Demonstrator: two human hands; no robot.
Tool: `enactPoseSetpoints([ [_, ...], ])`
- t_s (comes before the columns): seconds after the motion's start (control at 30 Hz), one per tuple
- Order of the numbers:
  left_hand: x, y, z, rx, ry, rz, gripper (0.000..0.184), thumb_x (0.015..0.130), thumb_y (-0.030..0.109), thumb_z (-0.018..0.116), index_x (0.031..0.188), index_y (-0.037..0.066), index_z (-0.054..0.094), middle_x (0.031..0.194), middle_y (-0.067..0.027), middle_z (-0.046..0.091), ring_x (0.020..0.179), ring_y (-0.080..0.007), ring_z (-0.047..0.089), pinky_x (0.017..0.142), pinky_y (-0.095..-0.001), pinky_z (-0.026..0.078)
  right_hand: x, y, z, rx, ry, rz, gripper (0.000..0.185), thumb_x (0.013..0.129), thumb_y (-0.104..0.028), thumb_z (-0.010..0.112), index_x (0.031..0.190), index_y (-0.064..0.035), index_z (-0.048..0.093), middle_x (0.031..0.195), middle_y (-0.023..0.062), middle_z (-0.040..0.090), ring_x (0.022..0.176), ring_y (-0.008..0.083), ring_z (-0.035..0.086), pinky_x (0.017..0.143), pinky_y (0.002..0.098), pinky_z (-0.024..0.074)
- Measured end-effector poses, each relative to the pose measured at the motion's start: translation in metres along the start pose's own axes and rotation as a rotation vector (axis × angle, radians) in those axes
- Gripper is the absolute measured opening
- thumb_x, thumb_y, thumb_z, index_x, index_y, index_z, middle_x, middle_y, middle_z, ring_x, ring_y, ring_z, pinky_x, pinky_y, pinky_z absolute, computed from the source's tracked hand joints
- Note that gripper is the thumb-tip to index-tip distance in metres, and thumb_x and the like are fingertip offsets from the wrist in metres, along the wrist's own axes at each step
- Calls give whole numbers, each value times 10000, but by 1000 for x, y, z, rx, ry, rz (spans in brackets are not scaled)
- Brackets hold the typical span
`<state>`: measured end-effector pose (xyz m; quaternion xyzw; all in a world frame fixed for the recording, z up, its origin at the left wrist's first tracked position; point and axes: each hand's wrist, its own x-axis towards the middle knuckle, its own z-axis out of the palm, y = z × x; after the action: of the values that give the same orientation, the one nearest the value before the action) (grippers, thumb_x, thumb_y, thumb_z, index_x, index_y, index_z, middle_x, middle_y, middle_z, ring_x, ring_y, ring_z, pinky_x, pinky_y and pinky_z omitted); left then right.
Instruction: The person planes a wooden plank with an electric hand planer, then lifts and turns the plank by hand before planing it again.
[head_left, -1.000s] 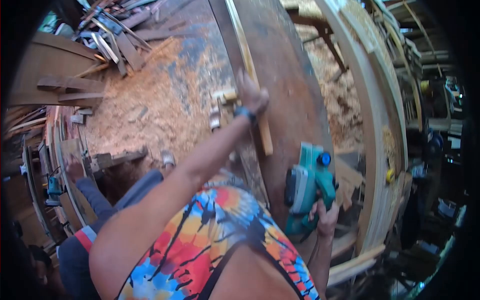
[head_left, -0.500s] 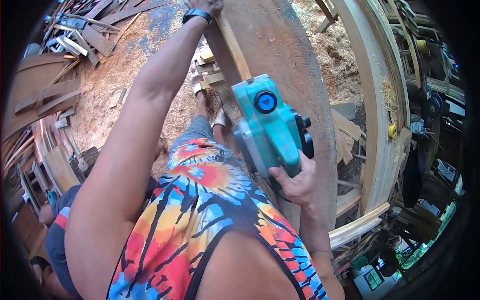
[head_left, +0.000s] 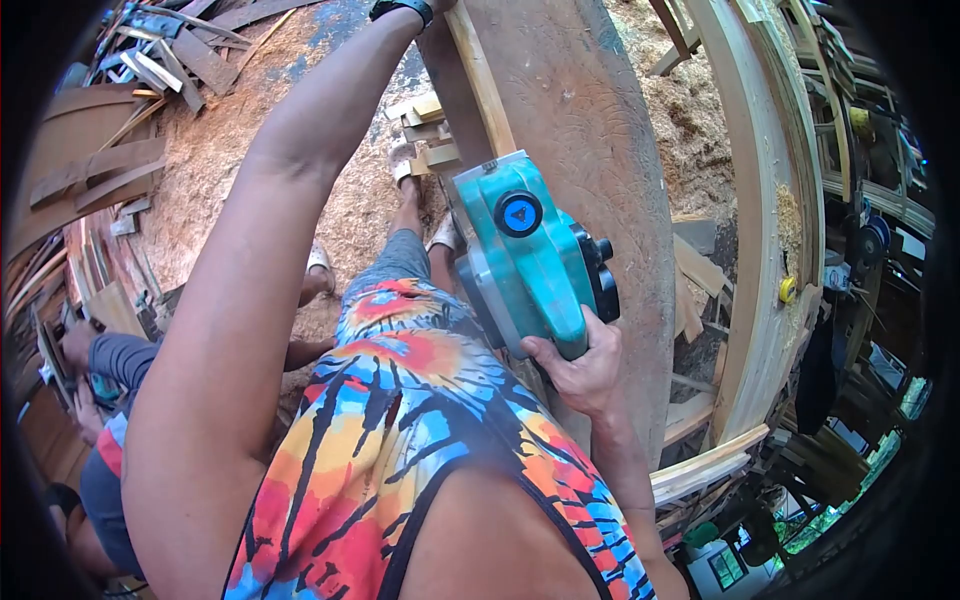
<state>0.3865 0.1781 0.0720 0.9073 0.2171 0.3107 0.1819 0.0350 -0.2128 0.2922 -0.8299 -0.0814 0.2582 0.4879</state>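
A teal power planer (head_left: 530, 255) with a blue round knob rests over the near end of a narrow wood strip (head_left: 480, 85). My right hand (head_left: 585, 368) is wrapped round the planer's rear handle. The strip lies lengthwise on a broad brown plank (head_left: 590, 130). My left arm stretches up to the top edge of the view, where only a bit of my left hand (head_left: 440, 5) shows beside the strip's far part, past a dark wristband (head_left: 400, 8). Its fingers are out of view.
At the left a co-worker (head_left: 125, 360) bends over a board. Sawdust (head_left: 230, 180) and scrap wood (head_left: 190, 55) cover the floor. Small wood blocks (head_left: 430, 150) stand left of the plank. Long boards (head_left: 745, 250) with a yellow tape measure (head_left: 788, 290) lie at the right.
The planer has moved from beside the strip onto its near end, with my right hand still on it. My left hand has moved far up along the strip. The co-worker's arms have shifted.
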Motion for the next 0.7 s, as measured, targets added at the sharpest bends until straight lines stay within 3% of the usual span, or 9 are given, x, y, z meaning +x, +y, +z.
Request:
enactPoseSetpoints([
  [0.1, 2, -19, 35, 68, 159, 85, 607, 979, 443, 516, 1453, 63, 511, 1566, -137, 427, 1440, -414, 357, 1122, -686, 275, 6, -8, -1, -6, -19, 13, 308, 796, -201, 863, 908, 11, 670, 750, 143, 732, 674, 192, 733, 598, 331, 536],
  [0.23, -10, -1, 17, 149, 106, 9, 602, 978, 441, 520, 1450, 67, 514, 1566, -116, 434, 1438, -386, 372, 1128, -675, 270, 13, -11, 0, -8, -19, 6, 311, 797, -211, 862, 917, 6, 675, 754, 146, 734, 681, 205, 740, 605, 333, 538],
  [0.33, -12, 10, -4, 102, 43, -19, 600, 977, 441, 522, 1445, 66, 518, 1564, -116, 437, 1442, -377, 370, 1143, -660, 258, 17, -14, -3, -54, -76, 27, 338, 843, -208, 842, 1034, 26, 690, 806, 79, 744, 740, 101, 678, 675, 297, 546],
  [0.43, -8, 1, 1, 139, 30, 52, 596, 976, 425, 528, 1440, 51, 519, 1549, -160, 442, 1425, -389, 388, 1159, -592, 292, 24, -18, -2, -77, -87, 36, 332, 845, -198, 837, 1040, 26, 690, 816, 81, 746, 748, 102, 679, 684, 300, 548],
  [0.5, -1, -14, 9, 174, 52, 186, 596, 976, 406, 532, 1437, 29, 514, 1535, -206, 444, 1396, -400, 428, 1164, -526, 330, 29, -21, 0, -51, -58, 14, 325, 807, -212, 857, 965, 11, 682, 793, 140, 741, 728, 200, 731, 635, 330, 545],
  [0.53, 1, -16, 8, 85, 3, 150, 600, 977, 399, 540, 1437, 16, 507, 1528, -222, 443, 1369, -393, 460, 1158, -497, 346, 31, -22, 0, -38, -44, 3, 323, 788, -219, 867, 927, 3, 678, 782, 170, 739, 718, 249, 757, 610, 346, 543],
  [0.63, 1, -17, -9, -183, -140, 42, 615, 978, 378, 564, 1437, -25, 487, 1507, -272, 441, 1287, -371, 557, 1140, -412, 395, 38, -24, 1, -58, -41, -1, 321, 787, -215, 866, 926, 4, 677, 789, 178, 738, 735, 268, 760, 613, 350, 545],
  [0.7, -11, -18, -33, -370, -122, -122, 676, 999, 439, 539, 1503, 7, 409, 1538, -272, 399, 1372, -364, 483, 1158, -399, 377, 44, -25, 2, -57, -44, -5, 319, 788, -213, 864, 925, 5, 675, 796, 181, 738, 744, 276, 761, 613, 351, 546],
])
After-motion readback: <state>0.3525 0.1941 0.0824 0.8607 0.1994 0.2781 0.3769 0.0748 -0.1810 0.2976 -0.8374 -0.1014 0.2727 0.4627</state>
